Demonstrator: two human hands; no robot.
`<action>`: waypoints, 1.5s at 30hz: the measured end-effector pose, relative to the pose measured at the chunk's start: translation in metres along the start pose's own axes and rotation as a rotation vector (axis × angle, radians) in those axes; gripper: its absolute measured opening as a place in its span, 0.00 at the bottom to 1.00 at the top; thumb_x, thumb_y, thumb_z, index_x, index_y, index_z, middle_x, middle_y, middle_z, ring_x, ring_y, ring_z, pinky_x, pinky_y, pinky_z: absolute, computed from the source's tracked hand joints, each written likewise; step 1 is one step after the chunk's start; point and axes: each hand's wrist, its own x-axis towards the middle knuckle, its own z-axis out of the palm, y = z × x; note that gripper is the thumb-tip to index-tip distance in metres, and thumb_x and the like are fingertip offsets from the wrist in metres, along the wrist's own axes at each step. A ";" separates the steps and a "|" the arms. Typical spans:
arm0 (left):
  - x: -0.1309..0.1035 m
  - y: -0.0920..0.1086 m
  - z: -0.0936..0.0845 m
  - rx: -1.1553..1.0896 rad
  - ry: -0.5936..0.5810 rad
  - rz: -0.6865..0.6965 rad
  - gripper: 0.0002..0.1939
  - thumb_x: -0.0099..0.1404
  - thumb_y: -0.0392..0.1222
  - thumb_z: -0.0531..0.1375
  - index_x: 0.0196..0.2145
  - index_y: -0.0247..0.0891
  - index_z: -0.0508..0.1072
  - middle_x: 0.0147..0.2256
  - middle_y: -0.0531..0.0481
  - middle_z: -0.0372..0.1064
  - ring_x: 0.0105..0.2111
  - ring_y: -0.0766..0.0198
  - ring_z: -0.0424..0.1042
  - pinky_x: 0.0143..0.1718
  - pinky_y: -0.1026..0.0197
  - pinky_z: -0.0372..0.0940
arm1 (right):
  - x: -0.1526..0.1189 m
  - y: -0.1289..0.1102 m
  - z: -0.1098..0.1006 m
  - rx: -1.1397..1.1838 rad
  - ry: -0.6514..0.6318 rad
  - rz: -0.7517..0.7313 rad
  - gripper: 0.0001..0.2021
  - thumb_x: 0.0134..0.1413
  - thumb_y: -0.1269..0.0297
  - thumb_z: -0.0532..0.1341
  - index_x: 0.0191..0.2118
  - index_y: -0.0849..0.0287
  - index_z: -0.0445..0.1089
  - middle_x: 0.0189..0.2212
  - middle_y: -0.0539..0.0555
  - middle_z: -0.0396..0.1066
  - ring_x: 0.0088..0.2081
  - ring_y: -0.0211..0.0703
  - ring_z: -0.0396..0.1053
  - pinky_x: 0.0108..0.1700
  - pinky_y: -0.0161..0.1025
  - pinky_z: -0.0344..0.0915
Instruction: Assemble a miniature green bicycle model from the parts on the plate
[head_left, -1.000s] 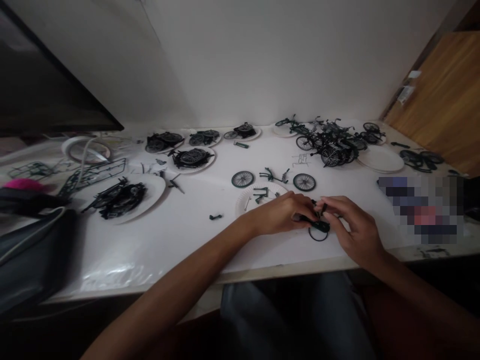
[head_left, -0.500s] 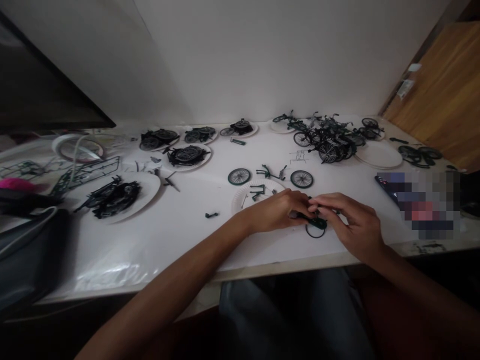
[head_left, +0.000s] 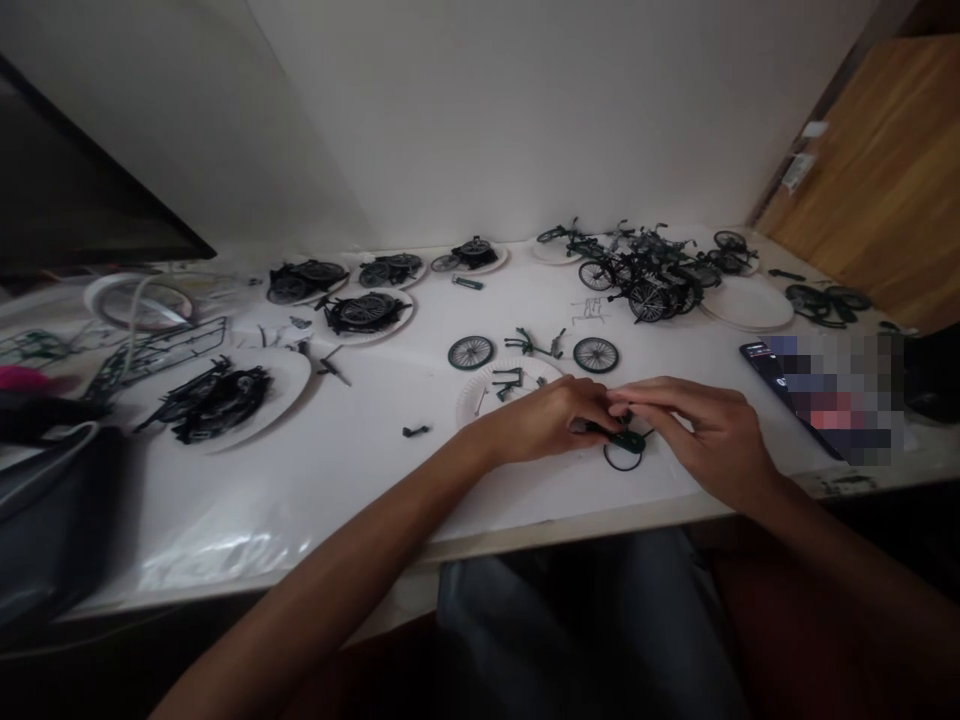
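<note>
My left hand (head_left: pixel 562 418) is closed, its fingertips gripping a dark green toy bicycle part (head_left: pixel 630 441) just above the table. My right hand (head_left: pixel 701 435) meets it from the other side, thumb and fingers pinched at the top of this part; the fingers hide what they pinch. Below the part a thin dark ring (head_left: pixel 622 464) shows. Under my left wrist a white paper plate (head_left: pixel 466 405) carries small green pieces. Behind it lie a toy wheel (head_left: pixel 470 352), a small green bicycle frame (head_left: pixel 536 345) and a second wheel (head_left: pixel 596 355).
Assembled toy bicycles (head_left: pixel 652 275) are heaped at the back right, beside a paper plate (head_left: pixel 750 305). A phone (head_left: pixel 787 395) lies to the right. Plates of black parts stand left, one large plate (head_left: pixel 289 385) nearest. A small dark piece (head_left: pixel 416 431) lies left of my arm.
The view has shifted slightly, moving everything a little left. Both hands stay together at the green part; my right fingers have straightened a little over it.
</note>
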 end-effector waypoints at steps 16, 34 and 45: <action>0.001 0.002 -0.001 0.015 -0.024 -0.021 0.09 0.69 0.35 0.62 0.45 0.37 0.79 0.44 0.41 0.74 0.43 0.61 0.74 0.44 0.60 0.70 | 0.002 -0.008 -0.005 0.089 -0.042 0.228 0.03 0.60 0.66 0.64 0.37 0.54 0.77 0.33 0.51 0.80 0.34 0.42 0.77 0.36 0.38 0.74; 0.001 0.004 -0.001 0.040 -0.015 -0.010 0.08 0.68 0.33 0.62 0.44 0.35 0.79 0.46 0.40 0.74 0.44 0.61 0.74 0.45 0.59 0.70 | 0.006 -0.013 -0.007 0.045 -0.115 0.218 0.08 0.62 0.69 0.62 0.42 0.55 0.79 0.40 0.52 0.81 0.40 0.43 0.79 0.42 0.39 0.76; 0.000 0.000 0.002 0.050 0.002 0.012 0.08 0.69 0.34 0.62 0.43 0.36 0.80 0.45 0.40 0.75 0.43 0.60 0.74 0.43 0.58 0.69 | 0.007 -0.015 0.004 -0.027 0.008 0.253 0.06 0.55 0.66 0.68 0.29 0.57 0.71 0.26 0.50 0.76 0.28 0.39 0.74 0.31 0.35 0.70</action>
